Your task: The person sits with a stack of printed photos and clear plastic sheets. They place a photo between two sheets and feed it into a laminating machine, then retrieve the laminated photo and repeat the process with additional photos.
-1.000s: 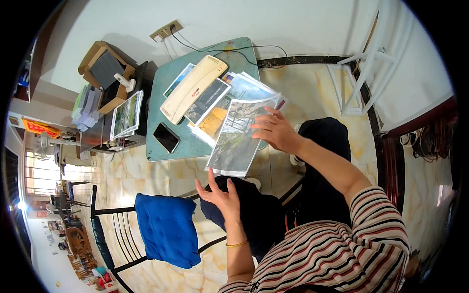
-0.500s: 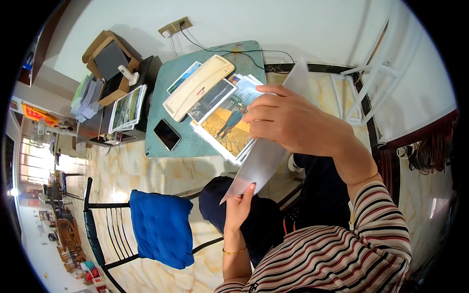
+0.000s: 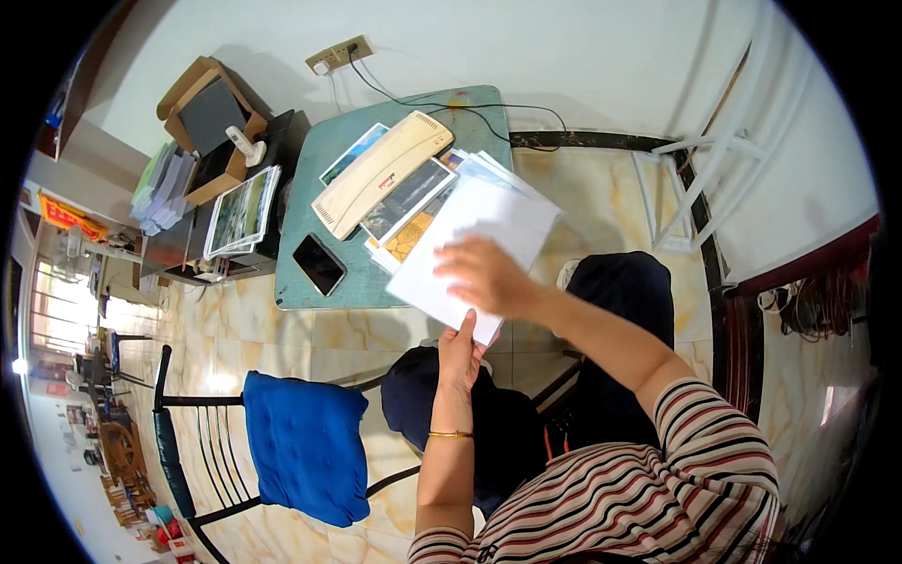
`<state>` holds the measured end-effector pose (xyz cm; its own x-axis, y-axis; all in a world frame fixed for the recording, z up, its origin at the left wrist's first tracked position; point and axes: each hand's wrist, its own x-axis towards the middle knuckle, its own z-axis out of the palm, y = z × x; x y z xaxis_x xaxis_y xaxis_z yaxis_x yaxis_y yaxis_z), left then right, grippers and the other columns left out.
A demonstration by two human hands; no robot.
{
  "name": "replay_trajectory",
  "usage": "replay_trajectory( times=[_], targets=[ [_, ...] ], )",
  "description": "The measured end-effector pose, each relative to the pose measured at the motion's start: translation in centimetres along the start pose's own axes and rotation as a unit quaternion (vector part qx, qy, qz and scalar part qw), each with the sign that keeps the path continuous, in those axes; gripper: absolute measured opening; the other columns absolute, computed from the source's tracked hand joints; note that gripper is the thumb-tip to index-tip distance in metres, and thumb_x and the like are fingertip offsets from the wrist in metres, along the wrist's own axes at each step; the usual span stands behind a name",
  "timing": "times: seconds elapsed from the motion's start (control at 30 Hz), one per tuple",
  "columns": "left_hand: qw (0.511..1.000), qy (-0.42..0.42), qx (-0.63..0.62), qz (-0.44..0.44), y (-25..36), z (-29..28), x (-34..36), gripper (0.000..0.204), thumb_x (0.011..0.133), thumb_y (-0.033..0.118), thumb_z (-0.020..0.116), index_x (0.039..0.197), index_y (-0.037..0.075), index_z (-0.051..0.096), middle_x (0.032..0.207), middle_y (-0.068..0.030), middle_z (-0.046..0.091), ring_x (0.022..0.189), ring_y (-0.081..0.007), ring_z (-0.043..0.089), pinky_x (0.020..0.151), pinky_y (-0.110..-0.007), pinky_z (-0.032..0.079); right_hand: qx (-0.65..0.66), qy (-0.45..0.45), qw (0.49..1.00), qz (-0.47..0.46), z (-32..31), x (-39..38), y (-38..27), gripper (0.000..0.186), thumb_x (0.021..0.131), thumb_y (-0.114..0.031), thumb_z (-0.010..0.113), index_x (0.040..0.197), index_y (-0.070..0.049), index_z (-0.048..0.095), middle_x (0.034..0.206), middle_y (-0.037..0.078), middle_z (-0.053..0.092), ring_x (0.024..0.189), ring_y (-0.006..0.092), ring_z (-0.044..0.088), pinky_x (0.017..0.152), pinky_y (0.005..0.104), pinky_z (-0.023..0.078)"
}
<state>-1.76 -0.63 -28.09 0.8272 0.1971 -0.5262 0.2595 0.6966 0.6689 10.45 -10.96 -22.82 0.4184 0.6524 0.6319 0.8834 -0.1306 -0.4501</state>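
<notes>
My left hand (image 3: 460,355) pinches the lower corner of a white sheet (image 3: 512,221), with the thumb on top. The sheet lies tilted over a stack of colour photo prints (image 3: 412,237) and hides most of it. Over the sheet's middle is my right hand (image 3: 484,274), blurred, with fingers stretched out and apart; I cannot tell whether it touches the paper. Just beyond, a cream laminator (image 3: 383,176) stands aslant on the green table (image 3: 305,202). A dark grey print (image 3: 404,202) lies along its near side, and a bluish print (image 3: 352,155) shows at its far side.
A black phone (image 3: 319,264) lies near the table's left edge. Further left, a dark cabinet carries prints (image 3: 242,209), an open cardboard box (image 3: 211,113) and a white handset (image 3: 246,146). A chair with a blue cushion (image 3: 305,446) stands at lower left. A cord (image 3: 470,106) runs from the wall socket.
The white sheet has turned from edge-on to face-up and now covers much of the photo stack. My right hand has left its upper edge and moved down over its middle.
</notes>
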Motion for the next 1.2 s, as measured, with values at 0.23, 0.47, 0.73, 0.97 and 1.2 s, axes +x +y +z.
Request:
replay_trajectory(
  times=[0.23,0.47,0.73,0.97,1.2],
  targets=[
    [0.998,0.022,-0.051,-0.011,-2.7,-4.0,-0.1,0.023,0.097,0.014,0.048,0.113,-0.002,0.049,0.105,-0.013,0.061,0.088,-0.0222,0.066,0.075,-0.038,0.059,0.039,-0.127,0.991,0.013,8.7,-5.2,0.1,0.031,0.083,-0.025,0.062,0.112,-0.014,0.061,0.13,0.007,0.052,0.123,0.023,0.045,0.106,0.0433,0.029],
    [0.996,0.034,-0.072,-0.041,-3.3,-4.1,-1.7,0.025,0.096,0.014,0.05,0.114,-0.003,0.048,0.107,-0.0132,0.061,0.092,-0.0254,0.065,0.076,-0.043,0.058,-0.121,-0.055,0.991,-0.007,6.9,-3.0,9.9,0.033,0.082,-0.025,0.061,0.114,-0.016,0.061,0.13,0.006,0.053,0.124,0.0217,0.045,0.105,0.0437,0.03],
    [0.996,0.003,-0.075,-0.048,-4.4,-4.9,-2.4,0.03,0.095,0.013,0.051,0.122,0.001,0.046,0.116,-0.012,0.059,0.104,-0.0247,0.061,0.085,-0.04,0.054,-0.363,-0.036,0.877,0.313,-3.5,-6.1,20.2,0.033,0.084,-0.022,0.057,0.116,-0.014,0.058,0.127,0.011,0.053,0.121,0.0255,0.047,0.104,0.0454,0.032],
    [0.992,0.02,-0.12,0.013,-2.9,-4.9,-2.8,0.035,0.094,0.021,0.053,0.124,0.003,0.048,0.121,-0.008,0.055,0.111,-0.02,0.054,0.092,-0.035,0.047,-0.208,-0.055,0.913,0.347,-11.4,-12.3,17.4,0.015,0.083,-0.019,0.057,0.094,-0.012,0.064,0.099,0.009,0.062,0.098,0.0303,0.058,0.083,0.0429,0.047],
    [0.995,-0.021,0.075,0.067,5.4,-6.3,-1.6,0.035,0.095,0.026,0.052,0.123,0.005,0.048,0.115,-0.0086,0.057,0.105,-0.0216,0.056,0.088,-0.037,0.048,-0.088,-0.014,0.93,0.357,-9.5,-13.6,13.0,0.01,0.083,-0.017,0.057,0.088,-0.011,0.063,0.093,0.008,0.062,0.086,0.0291,0.06,0.073,0.0394,0.049]
  ],
)
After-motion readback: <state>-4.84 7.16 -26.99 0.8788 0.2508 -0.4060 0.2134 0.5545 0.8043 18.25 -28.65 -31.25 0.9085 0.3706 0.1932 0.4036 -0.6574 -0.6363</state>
